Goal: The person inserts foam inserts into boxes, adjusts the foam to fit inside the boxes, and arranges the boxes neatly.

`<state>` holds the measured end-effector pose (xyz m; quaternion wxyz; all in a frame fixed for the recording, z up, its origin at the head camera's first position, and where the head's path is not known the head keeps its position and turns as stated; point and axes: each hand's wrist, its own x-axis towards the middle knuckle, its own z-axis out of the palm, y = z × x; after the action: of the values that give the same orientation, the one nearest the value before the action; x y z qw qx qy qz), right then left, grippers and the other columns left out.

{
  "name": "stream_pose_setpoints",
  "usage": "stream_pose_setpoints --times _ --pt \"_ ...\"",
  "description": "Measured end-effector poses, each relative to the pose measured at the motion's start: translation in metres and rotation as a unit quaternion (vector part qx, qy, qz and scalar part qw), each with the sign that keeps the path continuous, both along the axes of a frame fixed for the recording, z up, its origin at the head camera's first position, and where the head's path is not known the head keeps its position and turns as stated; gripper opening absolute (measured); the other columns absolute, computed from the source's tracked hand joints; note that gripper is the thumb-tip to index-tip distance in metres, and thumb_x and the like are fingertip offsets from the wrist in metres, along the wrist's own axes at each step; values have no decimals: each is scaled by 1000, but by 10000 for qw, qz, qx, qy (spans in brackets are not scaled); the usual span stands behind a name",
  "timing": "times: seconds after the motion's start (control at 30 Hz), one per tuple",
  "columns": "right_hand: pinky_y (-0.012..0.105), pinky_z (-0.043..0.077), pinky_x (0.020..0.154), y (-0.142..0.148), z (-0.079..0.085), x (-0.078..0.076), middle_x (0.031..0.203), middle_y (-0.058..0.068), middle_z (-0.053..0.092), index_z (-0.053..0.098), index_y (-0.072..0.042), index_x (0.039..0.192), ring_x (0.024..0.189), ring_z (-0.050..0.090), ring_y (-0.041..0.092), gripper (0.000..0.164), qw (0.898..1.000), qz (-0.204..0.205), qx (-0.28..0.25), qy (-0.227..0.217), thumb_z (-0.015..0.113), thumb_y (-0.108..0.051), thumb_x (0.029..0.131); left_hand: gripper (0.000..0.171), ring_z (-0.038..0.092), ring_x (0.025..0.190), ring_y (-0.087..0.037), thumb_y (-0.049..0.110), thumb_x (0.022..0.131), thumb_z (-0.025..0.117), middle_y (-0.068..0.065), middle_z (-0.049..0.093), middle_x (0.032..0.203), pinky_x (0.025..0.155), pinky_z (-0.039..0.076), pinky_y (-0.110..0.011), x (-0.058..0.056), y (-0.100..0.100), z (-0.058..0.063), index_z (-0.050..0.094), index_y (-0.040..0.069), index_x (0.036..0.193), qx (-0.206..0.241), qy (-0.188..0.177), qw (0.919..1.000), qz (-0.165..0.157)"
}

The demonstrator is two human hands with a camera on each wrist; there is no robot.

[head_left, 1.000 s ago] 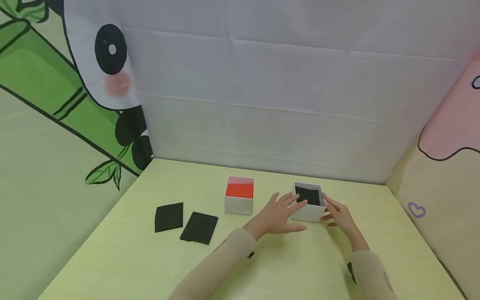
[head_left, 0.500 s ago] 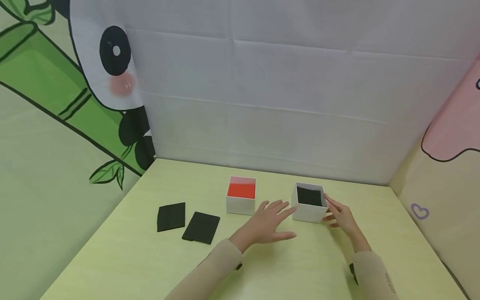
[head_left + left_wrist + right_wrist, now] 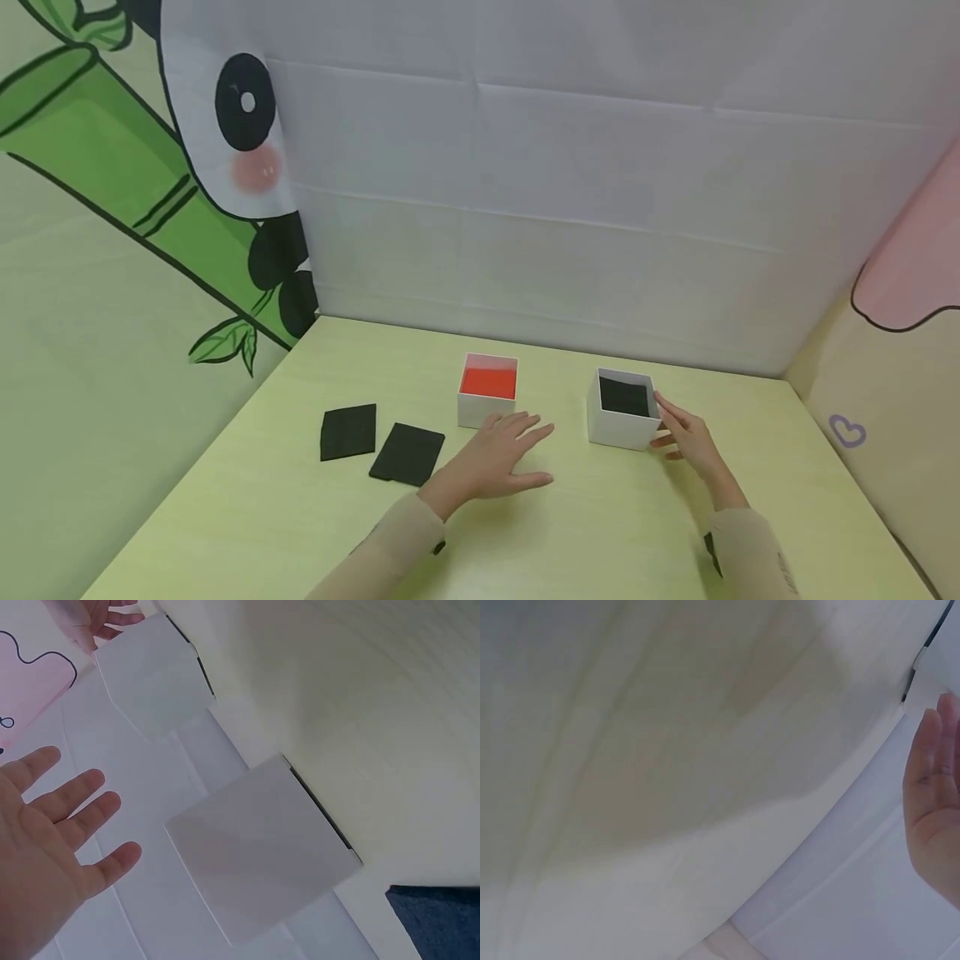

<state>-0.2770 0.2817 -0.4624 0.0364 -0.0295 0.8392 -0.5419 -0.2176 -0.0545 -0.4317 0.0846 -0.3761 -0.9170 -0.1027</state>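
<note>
My left hand [image 3: 491, 458] is spread over the table, palm down, with nothing in it. It is just in front of an open white box [image 3: 483, 411] with a red piece [image 3: 489, 383] inside. To the right, my right hand [image 3: 693, 448] touches the right side of a second white box [image 3: 621, 429], its fingers fairly straight along that wall. A black piece [image 3: 625, 398] lies inside this box. In the right wrist view, the fingers [image 3: 924, 750] reach up to the box wall. Two flat black squares, one farther left [image 3: 348, 432] and one nearer [image 3: 407, 453], lie left of my left hand.
The pale yellow table [image 3: 585, 533] ends at the back against a white cloth [image 3: 525, 208]. Printed side panels, a green one [image 3: 112, 333] on the left and a beige one [image 3: 900, 400] on the right, border the table.
My left hand has drawn away from the right box, moving left and toward me, to in front of the red one. My right hand stays at its box. The view shifts slightly.
</note>
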Motion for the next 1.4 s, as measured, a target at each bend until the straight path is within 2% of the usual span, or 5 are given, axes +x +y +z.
stream_pose_setpoints --times 0.23,0.63,0.9,1.1,1.4 --pt "40 50 58 0 -2 0 92 19 52 29 -8 139 78 62 34 48 10000 18 24 27 39 -27 97 64 35 123 -21 57 86 42 -6 42 133 96 26 -46 6 -23 -4 38 17 137 41 -150 9998 156" --pt "41 49 60 0 0 0 94 19 51 27 -9 140 78 62 33 50 10000 40 88 10 39 -30 97 65 30 126 -20 59 87 37 -1 38 137 96 26 -48 9 -52 -19 38 18 137 -291 -496 9975 411" --pt "39 49 59 0 -2 0 94 19 50 26 -10 140 78 62 32 49 9999 -22 106 -115 39 -30 97 64 28 127 -21 57 88 39 -2 36 139 96 24 -52 12 -72 -25 37 18 138 -155 -817 9941 700" --pt "39 49 58 1 -2 0 96 20 48 25 -10 140 78 63 31 49 9999 25 101 -107 38 -29 97 61 30 127 -23 56 89 37 -4 39 137 95 25 -52 14 -90 -34 41 17 136 -102 -826 9927 878" --pt "40 49 59 0 -1 1 96 22 46 25 -9 140 78 62 33 50 9999 61 80 -53 37 -30 97 56 34 124 -28 52 89 41 -8 43 133 92 25 -55 15 -117 -37 48 14 130 237 -802 9914 1003"
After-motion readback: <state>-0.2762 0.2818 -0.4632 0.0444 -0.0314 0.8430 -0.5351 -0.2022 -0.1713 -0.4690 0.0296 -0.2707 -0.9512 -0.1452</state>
